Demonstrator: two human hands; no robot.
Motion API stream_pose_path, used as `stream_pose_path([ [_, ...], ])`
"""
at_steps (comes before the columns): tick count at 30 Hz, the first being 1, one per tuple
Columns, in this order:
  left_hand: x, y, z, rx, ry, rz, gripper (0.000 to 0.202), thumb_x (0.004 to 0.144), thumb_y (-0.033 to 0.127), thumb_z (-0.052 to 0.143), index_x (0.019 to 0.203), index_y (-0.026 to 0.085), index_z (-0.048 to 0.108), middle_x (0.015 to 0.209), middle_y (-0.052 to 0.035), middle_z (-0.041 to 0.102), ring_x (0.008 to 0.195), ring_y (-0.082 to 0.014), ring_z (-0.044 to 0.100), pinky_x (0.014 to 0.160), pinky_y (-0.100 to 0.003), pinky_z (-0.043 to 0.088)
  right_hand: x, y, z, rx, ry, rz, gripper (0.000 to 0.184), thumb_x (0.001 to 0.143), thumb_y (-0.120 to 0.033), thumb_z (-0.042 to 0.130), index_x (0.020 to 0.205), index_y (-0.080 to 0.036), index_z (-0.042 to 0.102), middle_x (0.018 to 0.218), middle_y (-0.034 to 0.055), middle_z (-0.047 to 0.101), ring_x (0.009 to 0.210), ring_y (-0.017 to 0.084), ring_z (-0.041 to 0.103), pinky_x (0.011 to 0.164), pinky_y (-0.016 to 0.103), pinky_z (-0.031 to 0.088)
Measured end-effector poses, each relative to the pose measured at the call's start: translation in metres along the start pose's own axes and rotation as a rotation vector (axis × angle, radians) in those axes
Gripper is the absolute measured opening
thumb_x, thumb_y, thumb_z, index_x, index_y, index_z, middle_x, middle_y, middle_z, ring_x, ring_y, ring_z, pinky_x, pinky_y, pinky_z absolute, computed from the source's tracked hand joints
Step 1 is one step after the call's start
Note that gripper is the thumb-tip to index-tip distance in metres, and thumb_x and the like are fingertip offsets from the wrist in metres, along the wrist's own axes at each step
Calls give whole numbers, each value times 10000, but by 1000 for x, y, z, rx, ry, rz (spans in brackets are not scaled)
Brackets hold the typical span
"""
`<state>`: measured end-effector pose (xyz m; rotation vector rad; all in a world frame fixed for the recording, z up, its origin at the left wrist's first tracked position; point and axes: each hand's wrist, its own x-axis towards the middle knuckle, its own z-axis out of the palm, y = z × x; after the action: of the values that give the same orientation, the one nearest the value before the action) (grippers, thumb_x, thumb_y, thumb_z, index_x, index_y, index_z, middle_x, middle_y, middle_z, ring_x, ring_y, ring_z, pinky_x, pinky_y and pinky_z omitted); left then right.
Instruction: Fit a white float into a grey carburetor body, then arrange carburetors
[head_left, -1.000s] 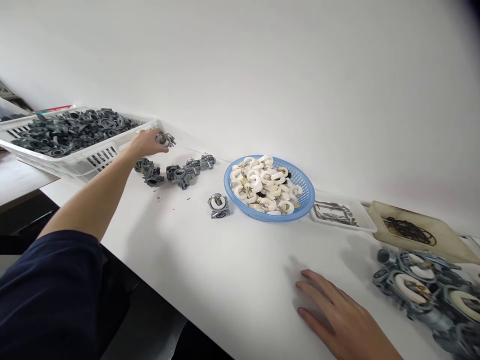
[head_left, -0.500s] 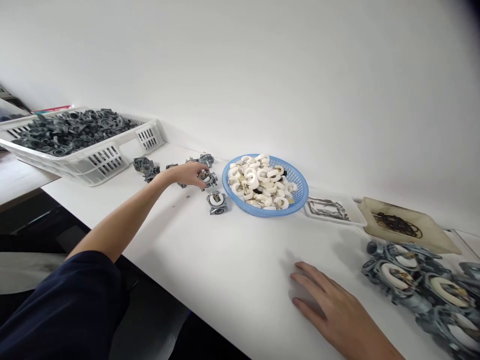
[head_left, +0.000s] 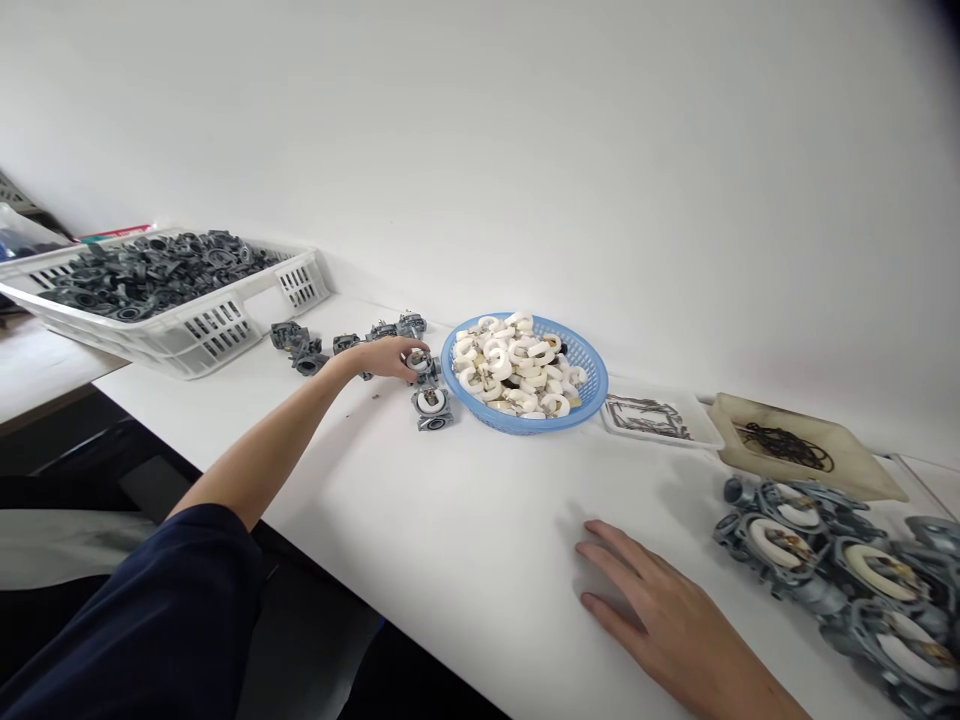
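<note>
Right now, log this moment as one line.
left hand: holding metal part beside blue basket | right hand: open, over white table

Crate point(head_left: 180, 352) stood at far left, metal castings point(head_left: 161, 270) inside. Basket point(head_left: 525, 425) stood at far middle of table point(head_left: 465, 540), with rings point(head_left: 496, 358) in it. Between crate and basket lay loose parts point(head_left: 306, 352). Just left of basket: left hand point(head_left: 390, 357) on one assembly point(head_left: 427, 371), second assembly point(head_left: 432, 411) on nearer side. Right of basket was pin tray point(head_left: 703, 430), then cord tray point(head_left: 851, 458). Nearer than cord tray, assembly group point(head_left: 786, 547) lay; right hand point(head_left: 660, 612) was left of it.
</note>
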<state>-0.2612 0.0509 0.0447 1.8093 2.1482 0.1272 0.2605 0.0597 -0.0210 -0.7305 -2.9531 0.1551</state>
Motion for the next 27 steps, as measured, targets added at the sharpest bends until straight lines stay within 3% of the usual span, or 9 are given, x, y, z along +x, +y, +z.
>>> stream_pose_path([
  [7,-2,-4,6,-46,60,16,810,744,532,670,1486,237,532,1318,-116,691,1168,-308,658,972,-348,514,1,-1,-2,15,-14,13,412,987,-479,564,1316,-273,702,1472,82,608,1206,297,699,945,403,638],
  [10,-4,-2,6,-83,140,32,791,771,596,657,1465,235,545,1298,-102,701,1151,-290,669,969,-338,520,1,-3,-4,10,-36,15,411,991,-477,556,1308,-264,706,1473,89,606,1213,296,696,948,408,638],
  [17,-6,13,6,-92,304,52,510,798,595,652,1136,225,747,1144,-65,764,1051,-286,694,974,-362,510,2,-4,-6,8,-35,17,406,994,-471,552,1314,-270,700,1471,81,609,1209,295,698,935,412,645],
  [27,-1,18,9,-51,365,75,381,811,535,611,948,228,791,980,-53,783,946,-270,702,934,-353,493,1,-3,-5,-19,-45,1,414,1009,-469,523,1328,-264,690,1483,82,598,1222,281,690,946,396,637],
])
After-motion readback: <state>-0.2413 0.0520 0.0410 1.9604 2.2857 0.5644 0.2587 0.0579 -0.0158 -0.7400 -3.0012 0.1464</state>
